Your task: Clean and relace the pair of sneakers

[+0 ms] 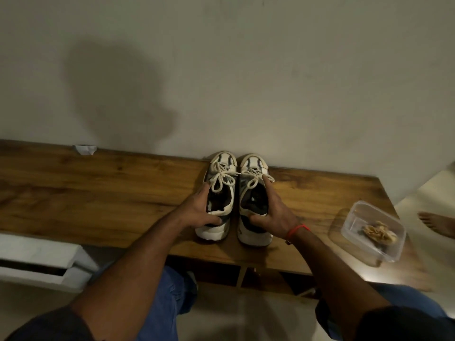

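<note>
Two white sneakers with grey panels and tied cream laces stand side by side on a wooden table [98, 193], toes against the wall. My left hand [199, 207] grips the left sneaker [221, 173] at its outer side, thumb across the heel. My right hand [273, 210] grips the right sneaker [251, 168] the same way, its index finger stretched along the laces. A red thread band circles my right wrist.
A clear plastic container [354, 217] holding a crumpled tan cloth sits on the table's right end. A folded white paper [85, 149] lies at the wall on the left. A white unit [37, 262] stands at lower left. A person's bare foot [435, 223] shows at the right edge.
</note>
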